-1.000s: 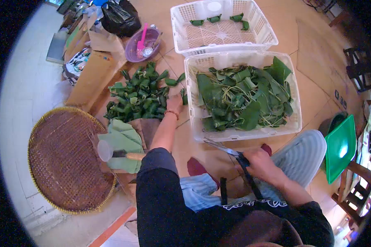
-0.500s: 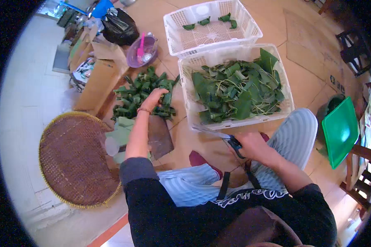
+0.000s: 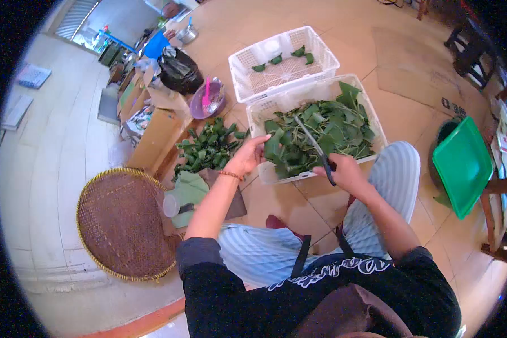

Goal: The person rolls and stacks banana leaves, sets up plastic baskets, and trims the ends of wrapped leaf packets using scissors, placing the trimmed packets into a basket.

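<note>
My left hand (image 3: 247, 158), with a beaded bracelet at the wrist, is at the near left edge of a white plastic crate (image 3: 380, 121). Its thumb and fingers close around the edge of a green leaf (image 3: 272, 145); the fingertips are partly hidden. Loose green leaves and stems (image 3: 327, 129) fill much of this crate. In my right hand (image 3: 346, 176) is a pair of dark-handled scissors (image 3: 311, 138), the blades pointing up and left over the leaves. A pile of small folded leaf bundles (image 3: 208, 147) lies on the floor left of the crate.
Behind stands a second white crate (image 3: 236, 76) with several leaf bundles. To the left are a round woven tray (image 3: 124, 225), cardboard box (image 3: 160, 135), purple basin (image 3: 200, 110) and black bag (image 3: 178, 72). A green tray (image 3: 462, 169) leans at right.
My left hand has moved right from the pile of leaf bundles to the leaf crate. My right hand has raised the scissors over the leaves. The camera view has shifted.
</note>
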`<move>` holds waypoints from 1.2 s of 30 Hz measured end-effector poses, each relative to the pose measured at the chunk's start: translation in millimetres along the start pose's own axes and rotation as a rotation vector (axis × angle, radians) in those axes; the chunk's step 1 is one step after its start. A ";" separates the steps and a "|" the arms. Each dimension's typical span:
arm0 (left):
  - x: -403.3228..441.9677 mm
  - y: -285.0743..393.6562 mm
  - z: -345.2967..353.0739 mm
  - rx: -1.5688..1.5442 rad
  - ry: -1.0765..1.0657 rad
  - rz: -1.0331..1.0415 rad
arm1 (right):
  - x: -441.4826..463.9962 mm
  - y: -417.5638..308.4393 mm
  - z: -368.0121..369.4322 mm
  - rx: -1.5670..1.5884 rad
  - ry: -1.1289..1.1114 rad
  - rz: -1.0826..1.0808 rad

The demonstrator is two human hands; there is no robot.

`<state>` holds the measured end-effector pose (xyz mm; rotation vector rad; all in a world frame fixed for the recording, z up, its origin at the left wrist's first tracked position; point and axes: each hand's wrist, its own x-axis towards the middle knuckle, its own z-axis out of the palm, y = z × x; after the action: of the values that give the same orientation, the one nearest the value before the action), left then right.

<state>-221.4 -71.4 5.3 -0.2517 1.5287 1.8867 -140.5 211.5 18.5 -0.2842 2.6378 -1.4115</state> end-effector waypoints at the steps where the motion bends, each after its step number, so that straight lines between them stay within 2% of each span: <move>1: 0.6 -3.8 5.3 0.128 -0.014 0.071 | -1.0 2.2 -5.5 0.044 0.013 0.066; 6: 5.8 -6.2 22.4 -0.394 0.007 -0.033 | -4.9 25.3 -4.2 0.334 -0.140 0.167; 9: 2.8 6.2 49.2 -0.486 0.118 -0.003 | -10.6 34.3 8.9 0.461 -0.280 0.251; 12: -0.7 15.0 73.8 -0.145 0.207 0.341 | -18.3 22.3 3.1 0.556 -0.460 0.391; 15: -15.0 31.9 98.1 0.552 0.373 0.626 | -20.6 20.4 -0.4 0.588 -0.528 0.442; 19: -24.0 27.3 115.0 0.651 0.374 0.750 | -19.5 16.5 -4.2 0.558 -0.551 0.383; 20: -26.9 26.3 120.1 0.802 0.407 0.871 | -18.2 15.2 -4.5 0.556 -0.561 0.364; 23: -26.5 20.6 121.9 0.911 0.340 1.026 | -17.7 1.4 -8.2 0.565 -0.483 0.271; 28: -35.1 16.6 129.6 0.905 0.304 0.902 | -5.7 17.5 13.8 0.492 -0.454 0.294; 31: -33.5 11.9 126.6 0.959 0.269 0.966 | -2.9 8.6 9.3 0.495 -0.436 0.298; 36: -33.7 8.5 127.8 0.880 0.268 0.966 | -1.2 7.8 6.5 0.384 -0.329 0.322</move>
<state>-167.8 32.7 67.3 0.7912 2.8147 1.5739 -138.7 210.8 8.5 -0.0385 1.9967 -1.5595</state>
